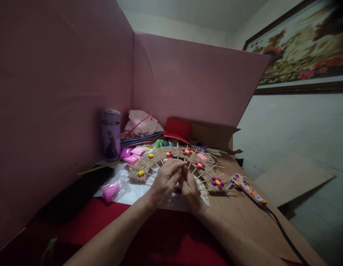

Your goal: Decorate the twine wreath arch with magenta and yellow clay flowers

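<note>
My left hand [167,179] and my right hand [190,186] are brought together palm to palm, fingers closed over one another. Whatever lies between the palms is hidden. Just beyond them an arched woven twine piece [160,154] rests on the table, with thin sticks poking out along both edges. Magenta flowers with yellow centres, such as the flower [217,182] at its right end, decorate it. On the left part sit bare yellow dots, one a yellow dot [140,173] near the end. A bag of pink clay [110,190] lies left of my hands.
Pink and purple clay packets [131,159] lie near a purple tumbler [110,135]. To the right, a flower-patterned glue gun [249,188] trails a black cord. A red cap [178,129] and a pink cloth [142,123] sit at the back, before pink panels [193,77].
</note>
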Tool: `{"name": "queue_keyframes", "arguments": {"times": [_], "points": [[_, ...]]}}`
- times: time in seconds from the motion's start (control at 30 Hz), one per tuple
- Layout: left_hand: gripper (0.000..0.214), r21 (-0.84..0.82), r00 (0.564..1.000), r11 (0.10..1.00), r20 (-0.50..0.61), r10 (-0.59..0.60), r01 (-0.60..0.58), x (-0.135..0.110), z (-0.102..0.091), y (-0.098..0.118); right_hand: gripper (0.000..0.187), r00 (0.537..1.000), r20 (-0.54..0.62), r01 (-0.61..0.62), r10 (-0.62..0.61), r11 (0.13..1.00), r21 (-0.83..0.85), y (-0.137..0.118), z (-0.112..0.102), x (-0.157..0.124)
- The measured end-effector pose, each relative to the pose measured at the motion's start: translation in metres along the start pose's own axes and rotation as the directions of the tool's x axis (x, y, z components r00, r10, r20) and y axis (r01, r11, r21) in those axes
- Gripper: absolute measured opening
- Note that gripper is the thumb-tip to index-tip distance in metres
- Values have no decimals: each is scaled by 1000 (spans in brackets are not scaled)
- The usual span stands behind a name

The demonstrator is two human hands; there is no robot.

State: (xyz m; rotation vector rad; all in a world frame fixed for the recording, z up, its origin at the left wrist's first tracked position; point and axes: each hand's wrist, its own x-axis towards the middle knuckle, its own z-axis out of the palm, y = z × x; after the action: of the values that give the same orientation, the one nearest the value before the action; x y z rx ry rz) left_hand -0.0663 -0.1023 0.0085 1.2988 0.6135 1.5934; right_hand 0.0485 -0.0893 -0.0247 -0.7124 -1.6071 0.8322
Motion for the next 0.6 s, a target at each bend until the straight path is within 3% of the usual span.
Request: {"name": "queue_keyframes", "arguments": {"times": [0.07,0.2,0.27,0.37,0.43,0.5,0.57,0.6], "points": [[15,-38,996,999,-84,-15,12,2,-2,-1,15,997,17,-76,74,980,183,-2,0,3],[29,-188,972,982,-233,-23,-22,12,-11,-8,16,989,36,-137,140,834,535,-8,1,7],[33,-168,957,985,-288,-13,-37,15,-14,-12,16,989,32,-136,147,791,596,-8,0,8],[33,-14,906,994,-414,91,-107,15,-15,-15,13,986,-14,-122,164,789,601,-4,0,9],[30,119,908,984,-384,168,-132,12,-12,-14,12,981,-49,-130,190,815,565,0,-1,9],[27,223,962,966,-208,178,-131,9,-9,-13,14,972,-74,-150,223,831,535,3,-1,9],[23,245,991,965,-72,111,-90,8,-8,-12,17,962,-79,-178,262,819,546,4,-2,10],[20,202,989,977,-120,87,-62,9,-8,-11,18,955,-80,-192,285,801,567,3,-3,11]]}}
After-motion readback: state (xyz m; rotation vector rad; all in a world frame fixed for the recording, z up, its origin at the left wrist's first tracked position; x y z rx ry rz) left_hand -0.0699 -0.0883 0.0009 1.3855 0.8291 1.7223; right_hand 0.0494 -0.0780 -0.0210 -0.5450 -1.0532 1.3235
